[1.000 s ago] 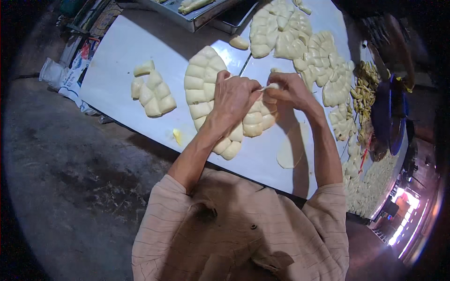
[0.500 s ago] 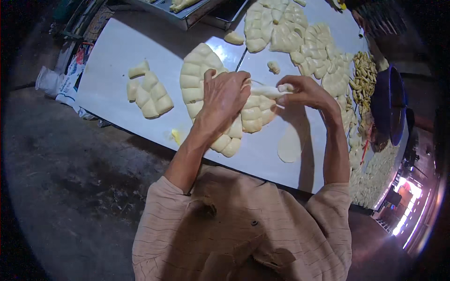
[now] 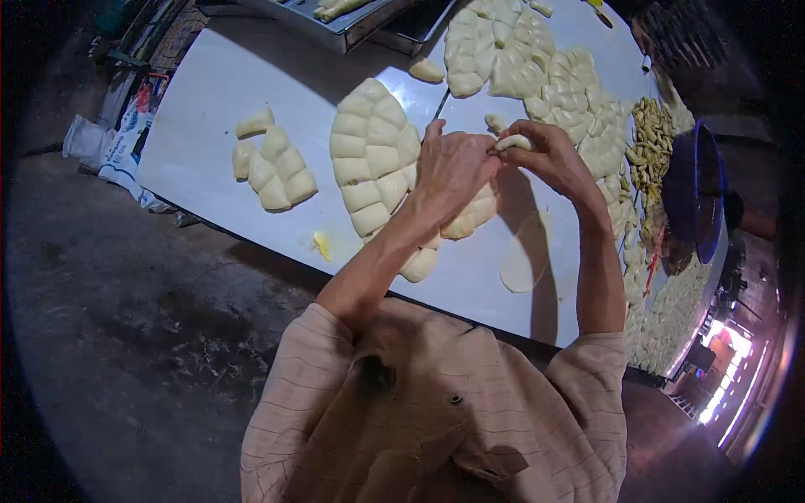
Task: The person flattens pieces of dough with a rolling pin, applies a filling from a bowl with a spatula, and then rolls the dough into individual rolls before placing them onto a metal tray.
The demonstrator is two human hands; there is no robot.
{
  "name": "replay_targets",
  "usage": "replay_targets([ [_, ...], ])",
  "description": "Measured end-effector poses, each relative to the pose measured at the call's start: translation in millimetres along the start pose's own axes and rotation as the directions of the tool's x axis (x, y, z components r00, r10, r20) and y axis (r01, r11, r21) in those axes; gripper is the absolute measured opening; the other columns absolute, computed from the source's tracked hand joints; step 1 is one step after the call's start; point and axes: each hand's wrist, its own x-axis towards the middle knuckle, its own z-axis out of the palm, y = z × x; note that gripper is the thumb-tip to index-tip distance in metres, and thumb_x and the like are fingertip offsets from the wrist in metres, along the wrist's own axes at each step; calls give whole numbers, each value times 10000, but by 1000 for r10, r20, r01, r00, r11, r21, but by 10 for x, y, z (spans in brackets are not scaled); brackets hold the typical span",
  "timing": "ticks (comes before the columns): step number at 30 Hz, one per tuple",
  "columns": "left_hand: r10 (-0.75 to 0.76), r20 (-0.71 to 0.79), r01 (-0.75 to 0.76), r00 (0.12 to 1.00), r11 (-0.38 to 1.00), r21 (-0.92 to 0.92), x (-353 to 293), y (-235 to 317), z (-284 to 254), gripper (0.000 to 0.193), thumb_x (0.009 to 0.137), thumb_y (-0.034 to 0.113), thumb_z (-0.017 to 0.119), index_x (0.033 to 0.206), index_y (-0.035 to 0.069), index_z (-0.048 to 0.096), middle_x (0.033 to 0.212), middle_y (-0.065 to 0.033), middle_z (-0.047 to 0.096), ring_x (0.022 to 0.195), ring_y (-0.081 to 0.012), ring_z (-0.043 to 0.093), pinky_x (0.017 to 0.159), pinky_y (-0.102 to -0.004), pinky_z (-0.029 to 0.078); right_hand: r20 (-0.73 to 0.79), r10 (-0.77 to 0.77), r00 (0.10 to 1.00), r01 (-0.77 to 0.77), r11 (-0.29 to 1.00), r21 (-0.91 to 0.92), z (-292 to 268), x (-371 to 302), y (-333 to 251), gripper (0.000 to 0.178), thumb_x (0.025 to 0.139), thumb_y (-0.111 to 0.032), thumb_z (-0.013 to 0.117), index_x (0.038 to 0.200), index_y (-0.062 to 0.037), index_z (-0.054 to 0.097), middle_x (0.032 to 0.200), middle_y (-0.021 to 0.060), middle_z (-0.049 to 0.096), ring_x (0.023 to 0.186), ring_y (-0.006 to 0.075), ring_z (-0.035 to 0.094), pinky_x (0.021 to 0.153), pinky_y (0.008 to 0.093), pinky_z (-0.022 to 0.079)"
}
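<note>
Pinching one dough roll (image 3: 512, 142), your right hand (image 3: 557, 161) has thumb and fingers closed around it; your left hand (image 3: 457, 168) curls in at the roll's left end, though you cannot tell whether its fingertips have hold. The roll sits between your hands, short, smooth, creamy white and slightly curved. One small dough lump (image 3: 495, 123) lies just beyond the grip. One scored dough slab (image 3: 369, 151) spreads left of it, and one thin flat dough sheet (image 3: 520, 267) lies on your side. Well right is one purple basin (image 3: 694, 193); well beyond, leftward, stand two metal trays (image 3: 369, 33).
</note>
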Motion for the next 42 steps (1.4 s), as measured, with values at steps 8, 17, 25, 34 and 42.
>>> replay_targets([
  [8, 112, -105, -91, 988, 978, 190, -62, -272, 151, 214, 922, 267, 633, 1056, 222, 793, 1211, -100, 718, 1224, -240, 608, 1107, -598, 284, -96, -22, 995, 80, 754, 652, -178, -509, -170, 276, 760, -99, 710, 994, 45, 684, 827, 75, 666, 700, 147, 603, 646, 272, 477],
  [17, -29, 44, 24, 999, 994, 104, -10, -397, -46, 533, 918, 475, 663, 1369, 191, 638, 1505, -149, 520, 1453, -336, 403, 1185, -676, 67, -425, 289, 858, -278, 956, 90, -140, -1940, 486, 396, 883, -130, 743, 1243, -9, 632, 1123, 81, 679, 1015, 155, 624, 880, 321, 509],
  [25, 132, -103, -112, 986, 977, 181, -382, 489, 179, 571, 911, 361, 709, 1405, 109, 576, 1429, -168, 578, 1382, -349, 491, 1190, -644, 150, -245, 467, 850, -257, 772, 582, 214, -2877, 1203, 321, 908, -158, 725, 1186, -19, 644, 1004, 81, 687, 891, 179, 657, 774, 325, 533],
  [34, 403, 287, -456, 869, 877, 149, -1332, 1644, 1463, 394, 953, 268, 667, 1310, 107, 624, 1346, -85, 617, 1307, -266, 546, 1204, -627, 206, -573, 169, 802, -172, 984, 49, 168, -3033, 1523, 316, 926, -229, 690, 1126, 15, 690, 1014, 187, 706, 883, 296, 694, 808, 393, 545],
  [42, 291, 161, -324, 943, 915, 242, -1538, 1869, 1636, 410, 920, 192, 704, 1310, 105, 615, 1319, -76, 632, 1265, -256, 581, 1183, -618, 259, -371, 108, 922, -82, 993, 86, 85, -2964, 1572, 313, 958, -242, 655, 1152, -2, 704, 1087, 155, 713, 886, 251, 707, 760, 353, 562],
])
